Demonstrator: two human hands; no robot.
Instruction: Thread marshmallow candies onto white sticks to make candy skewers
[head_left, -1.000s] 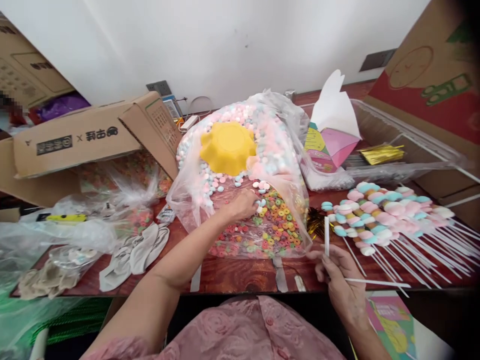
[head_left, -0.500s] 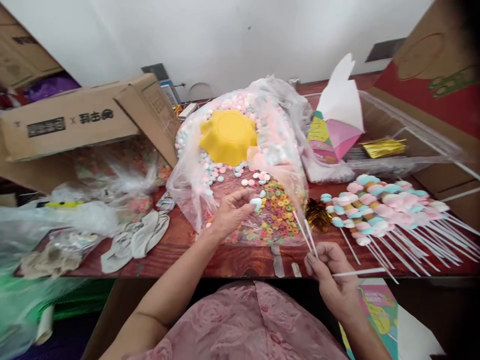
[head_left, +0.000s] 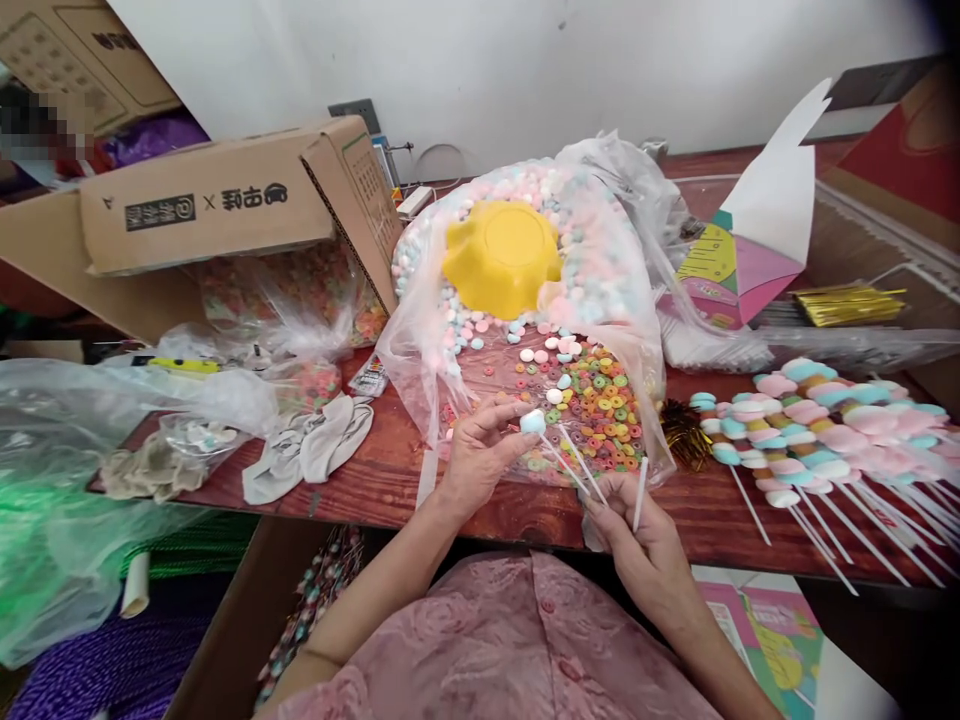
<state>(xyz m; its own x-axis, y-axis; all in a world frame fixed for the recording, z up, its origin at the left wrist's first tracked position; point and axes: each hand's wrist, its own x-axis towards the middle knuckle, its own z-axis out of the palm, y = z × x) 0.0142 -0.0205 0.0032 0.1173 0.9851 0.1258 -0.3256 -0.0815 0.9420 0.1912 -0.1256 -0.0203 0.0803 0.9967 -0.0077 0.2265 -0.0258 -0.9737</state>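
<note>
Between thumb and fingers, my left hand [head_left: 484, 455] pinches a pale blue-white marshmallow [head_left: 533, 422]. The tip of one white stick [head_left: 566, 464] meets it or lies right beside it. My right hand [head_left: 634, 530] is closed on several white sticks: two point up-left, and another white stick [head_left: 640, 493] stands up between its fingers. Just beyond my hands, ring-shaped colourful candies [head_left: 600, 400] and loose marshmallows lie on an open plastic bag [head_left: 420, 350]. To the right is a pile of sticks threaded with marshmallows [head_left: 817, 430].
A yellow scalloped bowl [head_left: 502, 255] sits upside down on the marshmallows. At left stands an open cardboard box [head_left: 217, 215] with bagged candy, and grey gloves [head_left: 311, 450] lie before it. Gold twist ties [head_left: 847, 305] lie in a clear bin at right, beside a gold tinsel bunch [head_left: 686, 435].
My left hand has lifted the marshmallow towards me, and my right hand has brought the sticks over to meet it. The whole view has shifted, with things appearing further right.
</note>
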